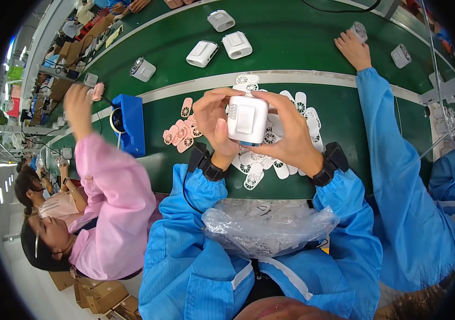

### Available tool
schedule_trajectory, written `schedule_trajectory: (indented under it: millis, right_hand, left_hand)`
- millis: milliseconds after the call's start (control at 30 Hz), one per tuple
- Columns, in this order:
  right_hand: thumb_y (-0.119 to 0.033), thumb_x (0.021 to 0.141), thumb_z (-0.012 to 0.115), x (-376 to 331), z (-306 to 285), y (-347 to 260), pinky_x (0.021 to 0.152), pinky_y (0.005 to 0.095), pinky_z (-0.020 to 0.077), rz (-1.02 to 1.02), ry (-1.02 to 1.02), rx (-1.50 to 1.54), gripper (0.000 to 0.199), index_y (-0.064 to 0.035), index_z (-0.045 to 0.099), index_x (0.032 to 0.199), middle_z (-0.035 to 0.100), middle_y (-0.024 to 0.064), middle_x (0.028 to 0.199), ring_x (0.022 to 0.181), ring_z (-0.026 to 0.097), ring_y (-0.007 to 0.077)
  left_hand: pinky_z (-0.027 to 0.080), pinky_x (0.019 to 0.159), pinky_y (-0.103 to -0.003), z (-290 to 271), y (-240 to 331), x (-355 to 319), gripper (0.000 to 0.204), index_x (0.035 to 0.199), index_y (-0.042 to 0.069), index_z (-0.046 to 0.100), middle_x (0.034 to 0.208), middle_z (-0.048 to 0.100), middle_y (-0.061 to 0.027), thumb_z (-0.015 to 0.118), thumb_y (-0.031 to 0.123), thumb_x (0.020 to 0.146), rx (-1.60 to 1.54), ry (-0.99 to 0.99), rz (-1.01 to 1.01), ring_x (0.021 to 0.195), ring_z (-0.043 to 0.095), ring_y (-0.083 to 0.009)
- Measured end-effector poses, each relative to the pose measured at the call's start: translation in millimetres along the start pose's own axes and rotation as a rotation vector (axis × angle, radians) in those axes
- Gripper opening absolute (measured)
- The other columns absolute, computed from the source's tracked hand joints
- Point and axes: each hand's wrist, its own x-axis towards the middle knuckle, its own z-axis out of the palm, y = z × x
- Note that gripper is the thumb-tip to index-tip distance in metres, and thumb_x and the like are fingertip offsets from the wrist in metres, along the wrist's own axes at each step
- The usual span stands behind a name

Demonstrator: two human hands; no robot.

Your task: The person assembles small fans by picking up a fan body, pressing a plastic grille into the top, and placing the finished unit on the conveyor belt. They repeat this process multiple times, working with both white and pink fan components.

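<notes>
Between both hands, above the bench, is a white plastic housing (248, 118), boxy with rounded corners, a raised panel on its face and fine slots at one upper corner. My left hand (216, 121) grips its left side, fingers bent over the top edge and thumb in view. On the other side my right hand (293, 133) spans it from the top edge to the bottom corner. White oval covers (253, 176) with round spoked grilles lie in a loose pile below and behind the hands. Left of the pile are several pink covers (184, 132) of the same form.
A blue stand (131, 125) with a round opening stands to the left. White housings (202, 54) sit on the green belt (174, 37) beyond a pale rail. A see-through plastic bag (265, 229) lies across my lap. Co-workers' arms in a pink sleeve (105, 176) and a blue sleeve (384, 128) flank me.
</notes>
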Motion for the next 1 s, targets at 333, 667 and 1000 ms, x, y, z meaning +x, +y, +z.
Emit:
schedule_trajectory:
  millis: [333,667,1000]
  right_hand:
    - [-0.020,0.060,0.102,-6.1,4.5,6.1,0.097,0.0424,0.0600,-0.025,0.026,-0.130,0.098,-0.0009,0.057,0.145,0.067,0.0181,0.139,0.125,0.068,0.0327]
    - [-0.027,0.087,0.089,3.6,32.6,4.5,0.087,0.0387,0.0621,0.670,0.106,0.650,0.074,-0.0012,0.052,0.146,0.073,0.0176,0.123,0.105,0.075,0.0285]
    - [-0.044,0.076,0.086,159.1,-95.9,144.6,0.087,0.0493,0.0611,0.700,-0.418,-0.957,0.075,-0.0017,0.064,0.133,0.078,0.0219,0.113,0.103,0.077,0.0402]
  left_hand:
    - [0.051,0.085,-0.035,-2.5,-2.7,-0.4,0.027,0.115,0.000,0.050,0.112,0.068,-0.0248,0.051,0.026,0.106,0.085,0.048,-0.056,0.099,0.066,-0.0252]
    - [0.051,0.086,-0.038,-7.9,-16.2,-6.6,0.031,0.126,0.000,0.055,0.119,0.069,-0.0182,0.056,0.024,0.106,0.247,-0.031,-0.051,0.102,0.066,-0.0242]
    - [0.052,0.088,-0.039,-1.2,-10.8,8.4,0.029,0.120,0.002,0.063,0.128,0.061,-0.0160,0.075,0.010,0.094,0.478,-0.034,-0.088,0.103,0.066,-0.0262]
